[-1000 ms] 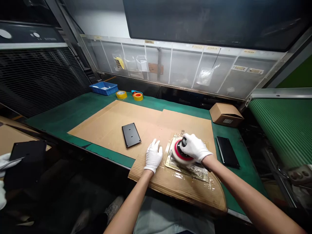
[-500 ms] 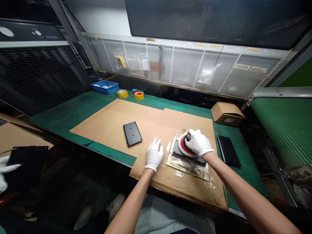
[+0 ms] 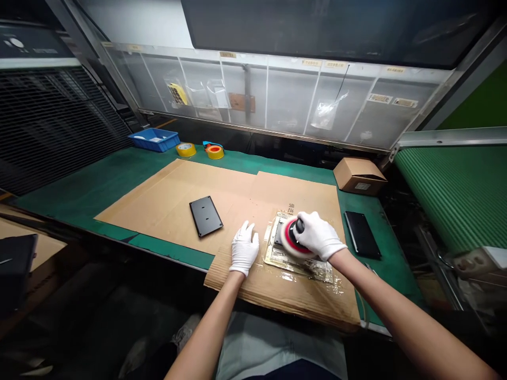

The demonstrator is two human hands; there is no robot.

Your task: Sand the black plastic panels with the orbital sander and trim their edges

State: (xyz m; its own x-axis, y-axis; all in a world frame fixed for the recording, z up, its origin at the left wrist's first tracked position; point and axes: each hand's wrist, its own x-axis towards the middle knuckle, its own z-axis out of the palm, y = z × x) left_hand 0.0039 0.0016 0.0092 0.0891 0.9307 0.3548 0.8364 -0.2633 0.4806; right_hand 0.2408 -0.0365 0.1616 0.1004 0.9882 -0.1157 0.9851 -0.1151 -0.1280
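My right hand (image 3: 319, 235), in a white glove, is wrapped round the black knob of a round polisher (image 3: 291, 240) with a red band and a pale pad. The pad rests on a black panel (image 3: 278, 233), hiding most of it. That panel lies in a shallow, tape-covered frame (image 3: 272, 257) fixed to layered cardboard (image 3: 253, 287). Left of the frame, my gloved left hand (image 3: 244, 249) lies on the cardboard with its fingers stretched out, holding nothing. Another black panel (image 3: 206, 216), with small holes, lies farther left on the cardboard sheet.
On the green table (image 3: 130, 163) stand a blue tray (image 3: 156, 140), yellow tape rolls (image 3: 186, 150) and a carton (image 3: 358, 177). A black panel (image 3: 362, 234) lies at the right. A ribbed green surface (image 3: 455, 190) is beyond it. Dark sheets (image 3: 18, 274) sit at far left.
The view has shifted, so most things appear farther left. The polisher has moved slightly left over the panel. A gloved hand of another person at far left has left the view.
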